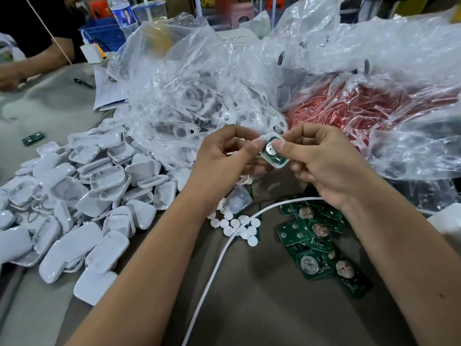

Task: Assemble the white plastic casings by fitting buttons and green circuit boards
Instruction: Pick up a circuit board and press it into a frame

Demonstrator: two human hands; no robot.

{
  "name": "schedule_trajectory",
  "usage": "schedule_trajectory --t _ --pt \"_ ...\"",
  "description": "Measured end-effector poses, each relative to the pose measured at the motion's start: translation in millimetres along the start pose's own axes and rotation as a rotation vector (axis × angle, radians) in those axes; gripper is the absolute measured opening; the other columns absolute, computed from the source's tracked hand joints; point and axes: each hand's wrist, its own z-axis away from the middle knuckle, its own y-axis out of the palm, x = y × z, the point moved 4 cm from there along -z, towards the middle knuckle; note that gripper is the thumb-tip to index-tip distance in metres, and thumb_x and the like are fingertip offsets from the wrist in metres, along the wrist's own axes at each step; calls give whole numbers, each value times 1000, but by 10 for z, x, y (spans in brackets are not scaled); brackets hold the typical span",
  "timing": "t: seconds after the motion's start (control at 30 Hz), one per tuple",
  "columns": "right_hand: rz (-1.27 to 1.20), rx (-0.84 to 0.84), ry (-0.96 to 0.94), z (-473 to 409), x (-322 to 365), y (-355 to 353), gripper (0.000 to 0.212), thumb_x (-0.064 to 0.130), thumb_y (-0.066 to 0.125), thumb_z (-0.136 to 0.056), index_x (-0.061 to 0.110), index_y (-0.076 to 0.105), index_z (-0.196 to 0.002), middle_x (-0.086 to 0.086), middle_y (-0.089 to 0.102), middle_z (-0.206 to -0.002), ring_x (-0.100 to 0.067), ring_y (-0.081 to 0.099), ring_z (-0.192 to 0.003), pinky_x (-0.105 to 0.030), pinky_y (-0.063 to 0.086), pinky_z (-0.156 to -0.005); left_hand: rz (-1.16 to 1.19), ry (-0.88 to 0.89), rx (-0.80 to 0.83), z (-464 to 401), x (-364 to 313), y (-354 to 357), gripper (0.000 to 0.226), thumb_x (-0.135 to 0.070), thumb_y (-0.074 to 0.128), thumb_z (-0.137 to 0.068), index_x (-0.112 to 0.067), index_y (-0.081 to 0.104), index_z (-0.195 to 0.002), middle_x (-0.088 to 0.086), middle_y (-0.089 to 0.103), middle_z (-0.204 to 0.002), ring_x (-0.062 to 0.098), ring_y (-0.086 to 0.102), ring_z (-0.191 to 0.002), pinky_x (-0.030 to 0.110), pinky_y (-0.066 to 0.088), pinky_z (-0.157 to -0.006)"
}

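Note:
Both hands hold one white casing (277, 164) up above the table, with a green circuit board (270, 151) lying inside it. My left hand (224, 158) grips the casing's left end. My right hand (321, 161) holds the right end, its thumb pressing down on the board. Loose green circuit boards (314, 245) lie on the table below my right wrist. Small white round buttons (237, 227) are scattered beside them. A large heap of white casings (82, 201) fills the left side.
A white cable (224, 253) curves across the table between my forearms. Crumpled clear plastic bags (199, 78) with white parts stand behind, and a bag of red material (349, 106) at right. Another person's arm (30, 63) rests at far left near papers (107, 91) and a blue basket (104, 33).

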Motion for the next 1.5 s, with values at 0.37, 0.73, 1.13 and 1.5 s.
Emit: schedule_trajectory --t 0.37,0.73,1.13,1.5 --pt "243 -39 -248 20 58 68 18 18 77 -94 12 60 -92 -8 67 -72 -27 62 -53 -28 47 -42 114 -2 -15 -10 -13 56 19 1 64 -97 0 72 -115 33 68 -97 26 63 -71 25 52 -60" --pt "531 24 -543 87 209 77 17 10 84 -86 12 77 -101 -1 70 -94 -8 72 -59 -15 53 -50 410 -248 17 -7 50 50 18 -13 56 -103 -6 72 -108 12 70 -82 20 59 -58 20 49 -50" --pt "485 23 -634 176 342 90 18 8 80 -89 7 75 -106 10 71 -83 -6 67 -55 -12 48 -53 710 -307 253 50 38 215 37 -36 62 -91 -10 67 -118 13 72 -102 22 70 -80 26 61 -68" --pt "533 27 -723 205 416 78 17 11 84 -87 11 77 -102 -9 68 -100 -11 65 -69 -26 57 -59 804 -248 307 72 -27 249 41 -30 60 -89 -9 61 -125 17 67 -119 24 75 -87 28 63 -71"
